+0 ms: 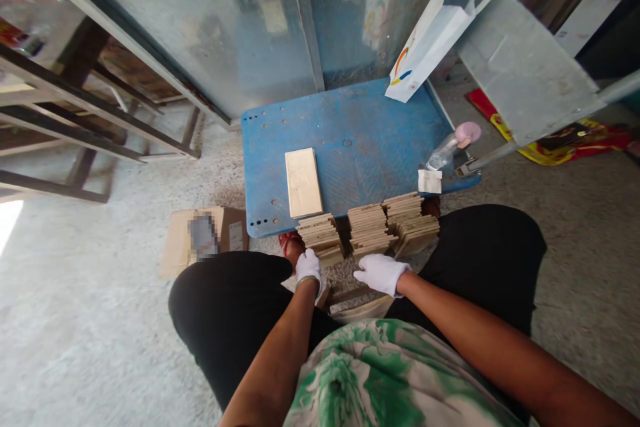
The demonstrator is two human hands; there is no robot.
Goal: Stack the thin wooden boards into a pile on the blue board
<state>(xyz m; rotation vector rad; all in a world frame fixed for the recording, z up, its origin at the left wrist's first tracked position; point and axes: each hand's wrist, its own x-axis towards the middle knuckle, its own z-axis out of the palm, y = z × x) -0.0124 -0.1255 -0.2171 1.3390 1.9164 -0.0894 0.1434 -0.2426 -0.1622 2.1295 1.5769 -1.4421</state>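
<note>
One pale board (304, 183) lies on your blue desk (350, 127); three stacks (369, 230) remain at its near edge. Your right hand (383, 273) hangs loosely apart; your left hand (309, 267), I cannot tell.

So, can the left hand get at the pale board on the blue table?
Probably yes: the leftmost row of wooden pieces lies between the left hand and the pale board, but reaching over it looks possible, and nothing covers the board.
</note>
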